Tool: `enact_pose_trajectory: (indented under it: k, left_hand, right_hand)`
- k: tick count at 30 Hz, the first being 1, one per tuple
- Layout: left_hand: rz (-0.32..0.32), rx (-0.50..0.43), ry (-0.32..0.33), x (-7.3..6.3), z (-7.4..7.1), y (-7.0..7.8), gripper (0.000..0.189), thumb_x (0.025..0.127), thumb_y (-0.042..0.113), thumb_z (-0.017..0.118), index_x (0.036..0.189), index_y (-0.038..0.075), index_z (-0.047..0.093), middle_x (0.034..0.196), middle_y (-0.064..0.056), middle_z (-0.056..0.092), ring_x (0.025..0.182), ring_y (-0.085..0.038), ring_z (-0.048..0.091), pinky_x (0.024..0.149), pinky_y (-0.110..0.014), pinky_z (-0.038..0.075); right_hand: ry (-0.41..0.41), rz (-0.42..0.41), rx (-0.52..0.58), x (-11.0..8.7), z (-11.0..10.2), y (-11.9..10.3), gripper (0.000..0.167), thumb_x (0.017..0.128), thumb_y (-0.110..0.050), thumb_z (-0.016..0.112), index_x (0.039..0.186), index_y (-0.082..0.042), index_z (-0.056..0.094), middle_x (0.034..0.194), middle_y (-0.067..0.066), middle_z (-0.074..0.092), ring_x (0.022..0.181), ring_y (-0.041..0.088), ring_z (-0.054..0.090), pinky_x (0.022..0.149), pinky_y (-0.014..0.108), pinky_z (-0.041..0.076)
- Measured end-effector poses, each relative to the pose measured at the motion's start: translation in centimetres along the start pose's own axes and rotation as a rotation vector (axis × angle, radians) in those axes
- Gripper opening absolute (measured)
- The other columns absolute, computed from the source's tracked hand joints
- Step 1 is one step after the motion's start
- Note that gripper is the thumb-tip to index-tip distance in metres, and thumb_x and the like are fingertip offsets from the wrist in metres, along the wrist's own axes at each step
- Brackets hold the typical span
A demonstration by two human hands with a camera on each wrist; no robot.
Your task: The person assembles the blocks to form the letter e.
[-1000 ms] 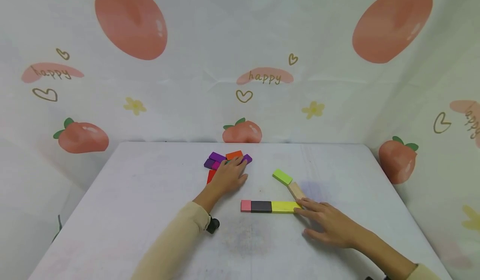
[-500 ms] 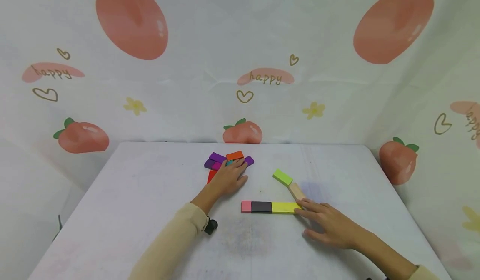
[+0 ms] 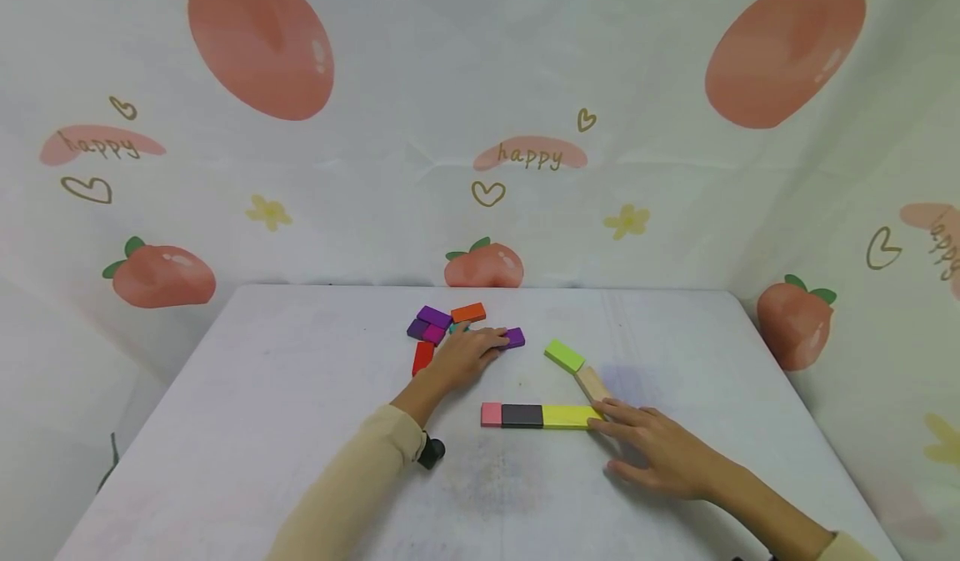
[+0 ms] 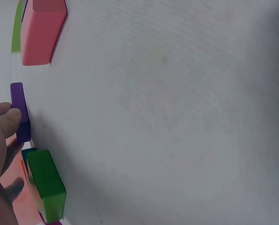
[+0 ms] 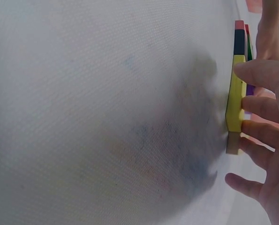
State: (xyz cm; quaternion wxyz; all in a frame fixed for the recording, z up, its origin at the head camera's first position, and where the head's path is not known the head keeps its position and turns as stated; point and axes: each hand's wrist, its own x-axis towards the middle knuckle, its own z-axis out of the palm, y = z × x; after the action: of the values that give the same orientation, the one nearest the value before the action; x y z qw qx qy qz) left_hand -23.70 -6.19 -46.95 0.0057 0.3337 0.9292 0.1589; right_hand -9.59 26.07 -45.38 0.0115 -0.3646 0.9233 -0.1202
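My left hand (image 3: pixel 463 358) reaches to the back middle of the table. Its thumb and fingers pinch a small purple block (image 4: pixel 20 108), which stands on edge in the left wrist view. Below it there is a green block (image 4: pixel 46 185); in the head view my hand hides that one. My right hand (image 3: pixel 663 454) lies with relaxed, spread fingers at the right end of a long yellow block (image 3: pixel 570 417). Its fingertips touch the yellow block and the near end of a plain wooden block (image 3: pixel 592 383). A dark grey block (image 3: pixel 522 416) and a pink block (image 3: pixel 491 414) continue the row leftward.
A lime green block (image 3: pixel 564 355) touches the wooden block's far end. Around my left hand lie a red block (image 3: pixel 423 358), an orange block (image 3: pixel 468 312), a partly hidden teal block (image 3: pixel 458 327) and several purple and magenta blocks (image 3: pixel 434 317). A patterned cloth (image 3: pixel 375 211) hangs behind the table.
My left hand has shifted slightly right, and the purple block has moved right and nearer with it, away from the cluster. My right hand and the row have stayed put.
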Motion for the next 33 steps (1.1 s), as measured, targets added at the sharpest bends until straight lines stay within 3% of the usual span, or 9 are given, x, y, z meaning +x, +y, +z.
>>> enact_pose_trajectory:
  k: [9, 15, 24, 33]
  left_hand:
    - [0.011, -0.1, 0.05, 0.6, 0.4, 0.1, 0.028, 0.098, 0.009, 0.063, 0.124, 0.011, 0.071, 0.133, -0.007, 0.064, 0.128, -0.024, 0.056, 0.111, -0.043, 0.039]
    - [-0.03, -0.187, 0.047, 0.9, 0.5, 0.3, 0.028, 0.096, 0.007, 0.065, 0.124, 0.008, 0.071, 0.131, -0.007, 0.066, 0.126, -0.027, 0.057, 0.107, -0.041, 0.044]
    - [-0.031, -0.159, 0.02, 1.3, 0.7, 0.9, 0.03, 0.099, 0.013, 0.062, 0.128, 0.011, 0.069, 0.134, -0.002, 0.064, 0.127, -0.024, 0.057, 0.107, -0.04, 0.044]
    - [-0.031, -0.2, 0.017, 1.7, 0.9, 1.1, 0.029, 0.101, 0.011, 0.059, 0.128, 0.011, 0.069, 0.135, -0.003, 0.063, 0.129, -0.023, 0.056, 0.108, -0.038, 0.043]
  right_hand:
    - [-0.006, 0.009, 0.001, 0.0, 0.1, 0.0, 0.052, 0.091, -0.039, 0.071, 0.137, -0.017, 0.061, 0.148, 0.008, 0.051, 0.133, 0.031, 0.05, 0.094, 0.055, 0.05]
    - [0.024, -0.009, -0.012, 0.0, 0.2, 0.0, 0.052, 0.09, -0.038, 0.072, 0.136, -0.017, 0.062, 0.147, 0.008, 0.052, 0.132, 0.031, 0.052, 0.093, 0.053, 0.051]
    - [0.035, -0.022, -0.022, 0.0, 0.2, 0.0, 0.052, 0.09, -0.038, 0.072, 0.137, -0.017, 0.062, 0.147, 0.008, 0.052, 0.131, 0.03, 0.052, 0.092, 0.052, 0.052]
    - [0.035, -0.013, -0.022, 0.1, 0.3, 0.2, 0.055, 0.087, -0.035, 0.076, 0.136, -0.014, 0.062, 0.147, 0.009, 0.051, 0.133, 0.03, 0.051, 0.094, 0.052, 0.051]
